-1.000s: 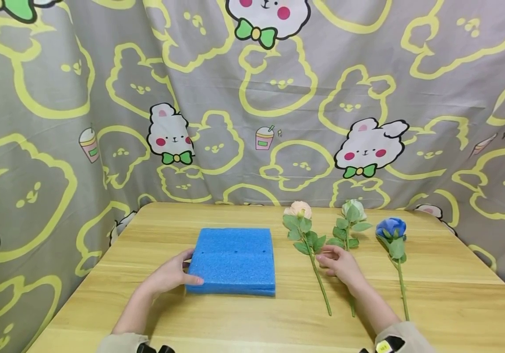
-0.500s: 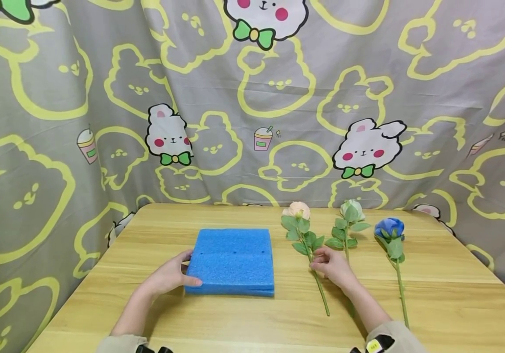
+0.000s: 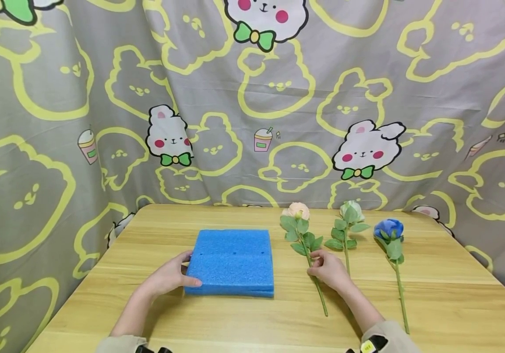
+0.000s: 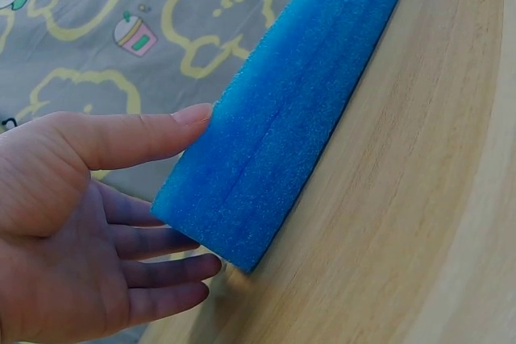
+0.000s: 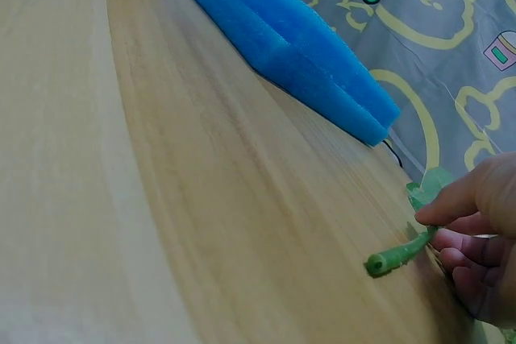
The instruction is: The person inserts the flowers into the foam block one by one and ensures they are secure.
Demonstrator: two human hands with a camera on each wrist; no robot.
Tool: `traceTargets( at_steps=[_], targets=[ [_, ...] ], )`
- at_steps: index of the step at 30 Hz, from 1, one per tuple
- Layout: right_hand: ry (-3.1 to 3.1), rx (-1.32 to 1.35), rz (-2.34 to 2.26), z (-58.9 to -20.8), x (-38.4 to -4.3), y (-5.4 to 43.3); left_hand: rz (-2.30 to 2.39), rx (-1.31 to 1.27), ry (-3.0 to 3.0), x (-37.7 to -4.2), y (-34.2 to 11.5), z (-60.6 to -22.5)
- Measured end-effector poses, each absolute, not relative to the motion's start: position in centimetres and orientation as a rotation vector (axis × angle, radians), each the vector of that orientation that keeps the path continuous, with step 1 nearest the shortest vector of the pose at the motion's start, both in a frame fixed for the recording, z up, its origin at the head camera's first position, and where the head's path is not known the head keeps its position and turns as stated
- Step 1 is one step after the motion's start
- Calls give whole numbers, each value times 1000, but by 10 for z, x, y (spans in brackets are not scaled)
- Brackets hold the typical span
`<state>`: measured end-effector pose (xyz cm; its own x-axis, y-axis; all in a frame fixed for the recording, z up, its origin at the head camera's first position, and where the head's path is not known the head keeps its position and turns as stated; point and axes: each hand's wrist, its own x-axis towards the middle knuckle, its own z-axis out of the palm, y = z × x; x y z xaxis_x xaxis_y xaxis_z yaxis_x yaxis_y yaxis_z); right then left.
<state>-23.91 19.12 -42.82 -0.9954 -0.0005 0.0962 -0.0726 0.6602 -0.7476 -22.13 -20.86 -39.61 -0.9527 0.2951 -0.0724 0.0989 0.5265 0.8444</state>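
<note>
A blue foam block (image 3: pixel 230 262) lies left of the table's middle. My left hand (image 3: pixel 168 274) rests at its left end; in the left wrist view the straight thumb (image 4: pixel 149 138) touches the upper edge and the fingers extend along the side. To the right, a long-stemmed peach rose (image 3: pixel 298 212) lies on the wood. My right hand (image 3: pixel 331 269) pinches its green stem (image 5: pixel 399 255) between thumb and fingertips, below the leaves. The right forearm crosses the stem of a pale green rose (image 3: pixel 351 212), hiding its lower end.
A blue rose (image 3: pixel 389 229) lies farthest right on the wooden table (image 3: pixel 234 323), its stem toward the near edge. Behind the table hangs a grey curtain (image 3: pixel 221 196) with yellow cartoon outlines.
My right hand has moved left and slightly nearer, from beside the peach rose's leaves to its stem, which it now pinches. The left hand and foam block stay put.
</note>
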Motion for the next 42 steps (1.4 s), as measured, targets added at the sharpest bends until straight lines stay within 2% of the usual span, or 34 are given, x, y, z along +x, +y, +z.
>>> traceTargets(
  at_steps=[28, 36, 42],
  targets=[
    [-2628, -108, 1954, -423, -239, 199, 1384, 327, 2560, -219, -207, -393],
    [-2554, -71, 2153, -420, -240, 200, 1388, 327, 2556, -220, -208, -393],
    [-2539, 86, 2248, -413, -240, 198, 1395, 333, 2549, -221, -208, -392]
  ],
)
